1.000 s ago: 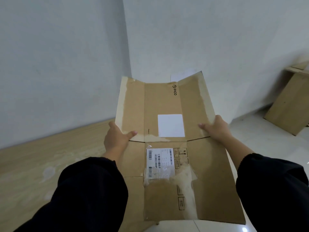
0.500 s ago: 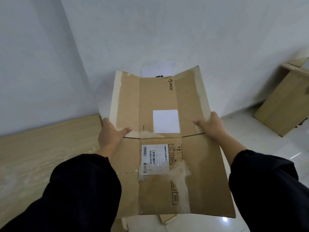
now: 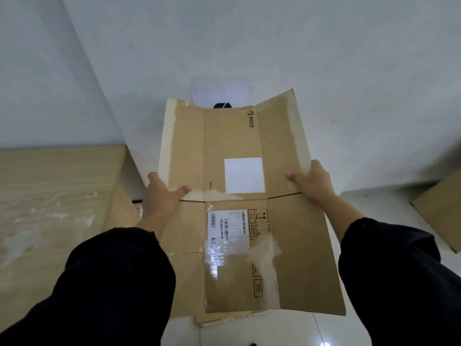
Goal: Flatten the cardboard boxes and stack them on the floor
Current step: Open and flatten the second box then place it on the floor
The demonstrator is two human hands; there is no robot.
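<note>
A flattened brown cardboard box (image 3: 232,146) with a white square label, a barcode sticker and torn tape hangs in the air in front of me, over the white floor. My left hand (image 3: 163,196) grips its left edge at mid-height, thumb on top. My right hand (image 3: 313,182) grips the right edge at the same height. The box's outer flaps bend slightly up at both sides. Another piece of cardboard (image 3: 212,319) peeks out on the floor below the box's near edge.
A light wooden table (image 3: 50,196) fills the left side, its corner close to my left hand. More flat cardboard (image 3: 441,211) leans at the right edge. White walls (image 3: 274,46) meet in a corner ahead. A white sheet with a dark object (image 3: 222,104) sits behind the box top.
My view has swung to the right, away from the wooden table, with the box carried along toward the white floor. Both hands keep the same grip on the box edges.
</note>
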